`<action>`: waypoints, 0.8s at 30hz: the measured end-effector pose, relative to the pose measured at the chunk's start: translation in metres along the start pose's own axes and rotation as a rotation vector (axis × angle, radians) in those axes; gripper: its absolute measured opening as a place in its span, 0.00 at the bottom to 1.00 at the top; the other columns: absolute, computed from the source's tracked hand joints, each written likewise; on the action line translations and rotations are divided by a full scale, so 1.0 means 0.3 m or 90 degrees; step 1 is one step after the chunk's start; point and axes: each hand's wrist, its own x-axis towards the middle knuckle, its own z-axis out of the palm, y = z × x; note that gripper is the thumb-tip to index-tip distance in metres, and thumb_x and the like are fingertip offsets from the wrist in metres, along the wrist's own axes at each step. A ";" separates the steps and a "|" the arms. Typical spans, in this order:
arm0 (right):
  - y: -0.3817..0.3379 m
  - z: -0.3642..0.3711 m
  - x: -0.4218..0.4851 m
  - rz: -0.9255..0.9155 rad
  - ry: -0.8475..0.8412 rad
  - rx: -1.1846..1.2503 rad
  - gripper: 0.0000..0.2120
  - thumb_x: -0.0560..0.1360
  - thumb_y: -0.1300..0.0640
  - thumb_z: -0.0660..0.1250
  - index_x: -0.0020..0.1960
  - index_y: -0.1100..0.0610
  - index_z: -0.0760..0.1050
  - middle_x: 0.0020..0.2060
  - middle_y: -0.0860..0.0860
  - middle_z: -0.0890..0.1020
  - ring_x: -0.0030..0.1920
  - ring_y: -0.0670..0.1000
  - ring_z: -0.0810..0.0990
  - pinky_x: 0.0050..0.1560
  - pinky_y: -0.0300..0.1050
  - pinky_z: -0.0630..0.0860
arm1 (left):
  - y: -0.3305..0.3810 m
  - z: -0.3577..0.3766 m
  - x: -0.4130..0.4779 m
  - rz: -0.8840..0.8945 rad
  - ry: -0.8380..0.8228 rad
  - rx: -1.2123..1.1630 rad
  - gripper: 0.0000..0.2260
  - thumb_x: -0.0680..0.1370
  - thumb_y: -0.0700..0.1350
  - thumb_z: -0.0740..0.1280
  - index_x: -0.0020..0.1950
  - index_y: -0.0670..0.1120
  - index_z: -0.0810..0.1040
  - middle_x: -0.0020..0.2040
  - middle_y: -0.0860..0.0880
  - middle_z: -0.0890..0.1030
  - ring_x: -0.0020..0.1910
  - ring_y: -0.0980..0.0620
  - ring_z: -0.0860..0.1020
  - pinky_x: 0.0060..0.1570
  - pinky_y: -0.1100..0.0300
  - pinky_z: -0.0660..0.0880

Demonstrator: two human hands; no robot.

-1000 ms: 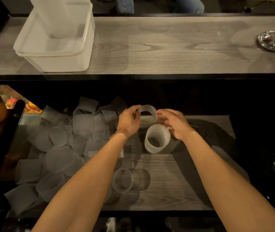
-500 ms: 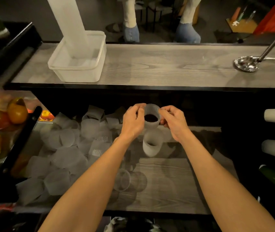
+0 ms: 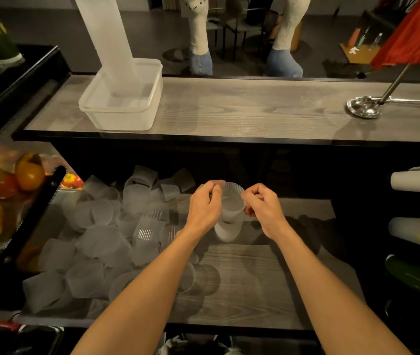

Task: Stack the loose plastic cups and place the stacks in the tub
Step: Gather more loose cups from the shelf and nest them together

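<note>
1. On the near lower grey wood-grain counter [image 3: 250, 278], one clear plastic cup [image 3: 187, 278] lay on its side just beside the left forearm.
2. To its left spread a heap of loose frosted plastic cups [image 3: 101, 239]. There were well over a dozen, overlapping too much for an exact count. They lay tipped every way, some ribbed ones among them.
3. Two bare hands worked above the middle of that counter. The left hand [image 3: 203, 210] pinched the left rim of one ribbed translucent cup [image 3: 232, 204] between thumb and forefinger, with the other fingers curled.
4. The right hand [image 3: 265, 211] pinched the opposite rim the same way, its fingers curled in too. The cup was held upright between them.
5. The base of that cup met the mouth of a frosted white cup standing below it [image 3: 227, 233]. I could not tell whether that was a single cup or several nested.
6. At the far left, at least three orange and red peppers [image 3: 28, 172] sat in a black-edged tray.
7. On the raised grey counter behind [image 3: 242, 108] stood one translucent rectangular plastic tub [image 3: 124, 119], well apart from the hands.
8. One tall column of stacked frosted cups [image 3: 106, 39] leaned inside the tub, and its top ran out of view.
9. One shiny metal ladle [image 3: 362, 107] rested on the right end of that counter.
</note>
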 end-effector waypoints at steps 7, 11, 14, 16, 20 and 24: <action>0.039 -0.021 -0.015 -0.001 0.006 -0.045 0.07 0.78 0.63 0.69 0.49 0.67 0.75 0.32 0.54 0.78 0.32 0.49 0.78 0.35 0.44 0.77 | -0.014 0.022 -0.021 0.023 -0.001 0.030 0.14 0.86 0.50 0.58 0.64 0.55 0.81 0.58 0.55 0.81 0.56 0.63 0.78 0.56 0.63 0.75; 0.066 -0.020 -0.021 0.031 -0.021 -0.118 0.04 0.78 0.60 0.71 0.51 0.59 0.78 0.36 0.52 0.79 0.36 0.47 0.78 0.37 0.37 0.75 | -0.063 0.022 -0.039 -0.021 -0.033 0.104 0.14 0.85 0.49 0.61 0.68 0.53 0.80 0.62 0.54 0.75 0.59 0.57 0.76 0.59 0.63 0.72; 0.091 -0.024 -0.025 0.073 -0.013 -0.121 0.09 0.78 0.51 0.73 0.55 0.53 0.77 0.42 0.51 0.82 0.42 0.48 0.80 0.41 0.41 0.75 | -0.097 0.021 -0.052 -0.087 -0.038 0.119 0.15 0.84 0.52 0.63 0.69 0.54 0.79 0.66 0.51 0.72 0.64 0.54 0.74 0.63 0.61 0.70; 0.087 -0.020 -0.024 0.053 0.023 -0.157 0.12 0.76 0.50 0.75 0.56 0.52 0.76 0.39 0.51 0.80 0.40 0.48 0.79 0.40 0.43 0.75 | -0.090 0.020 -0.059 -0.088 -0.041 0.121 0.16 0.85 0.55 0.60 0.70 0.53 0.78 0.68 0.49 0.73 0.65 0.53 0.74 0.65 0.58 0.71; 0.014 0.030 -0.034 -0.072 0.124 -0.208 0.05 0.78 0.55 0.72 0.50 0.52 0.77 0.30 0.45 0.74 0.30 0.41 0.73 0.35 0.35 0.72 | -0.041 -0.022 -0.056 -0.125 0.033 0.122 0.16 0.85 0.52 0.57 0.67 0.49 0.78 0.65 0.47 0.77 0.64 0.48 0.75 0.60 0.55 0.71; -0.062 0.148 -0.058 -0.202 0.080 -0.276 0.03 0.79 0.59 0.68 0.47 0.54 0.77 0.29 0.45 0.76 0.32 0.42 0.76 0.34 0.32 0.71 | -0.045 -0.124 -0.056 -0.153 0.120 0.179 0.11 0.82 0.47 0.62 0.61 0.48 0.80 0.58 0.47 0.82 0.58 0.46 0.79 0.58 0.50 0.77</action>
